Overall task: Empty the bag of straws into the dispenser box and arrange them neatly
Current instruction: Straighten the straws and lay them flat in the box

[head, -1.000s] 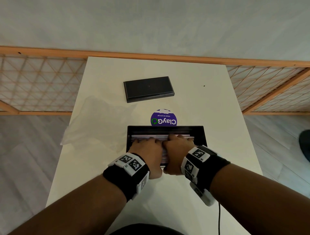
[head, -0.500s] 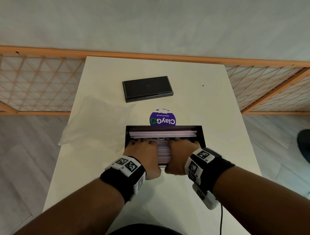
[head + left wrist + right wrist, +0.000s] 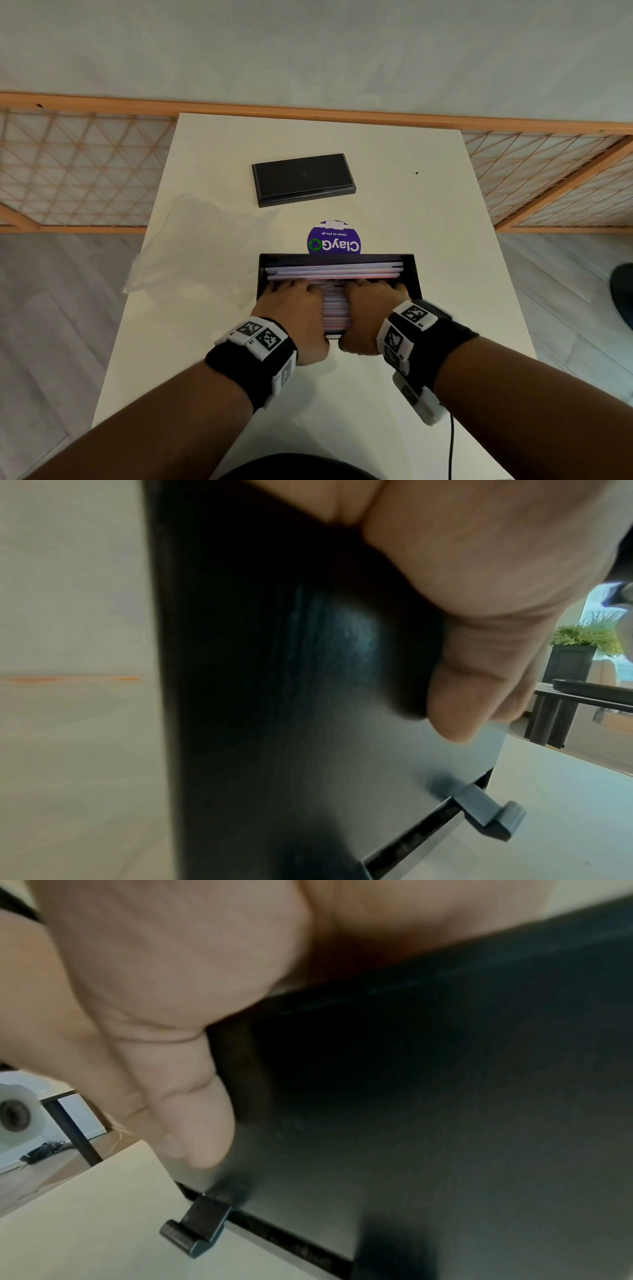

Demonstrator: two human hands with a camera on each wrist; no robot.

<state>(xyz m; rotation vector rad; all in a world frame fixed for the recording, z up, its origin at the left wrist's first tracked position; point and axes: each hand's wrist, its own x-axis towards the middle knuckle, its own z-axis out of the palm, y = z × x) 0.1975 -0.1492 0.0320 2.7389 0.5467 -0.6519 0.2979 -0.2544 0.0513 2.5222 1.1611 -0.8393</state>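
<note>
The black dispenser box (image 3: 413,274) stands open-topped on the white table (image 3: 428,212), filled with pale pink and white straws (image 3: 334,270) lying lengthwise. My left hand (image 3: 291,303) and right hand (image 3: 375,301) lie side by side over the box's near half, fingers flat on the straws. Each thumb rests down the outside front wall: the left thumb (image 3: 479,691) on the box face (image 3: 308,723), the right thumb (image 3: 192,1118) on the box face (image 3: 445,1096). The straws under my palms are hidden.
An empty clear plastic bag (image 3: 191,250) lies crumpled left of the box. The black lid (image 3: 303,178) lies flat further back. A purple round sticker (image 3: 334,241) sits behind the box. A small black tab (image 3: 195,1229) sticks out at the box's base.
My hands, touching at the box's middle a second ago, have slid apart sideways along the straws. A strip of straws now shows between them.
</note>
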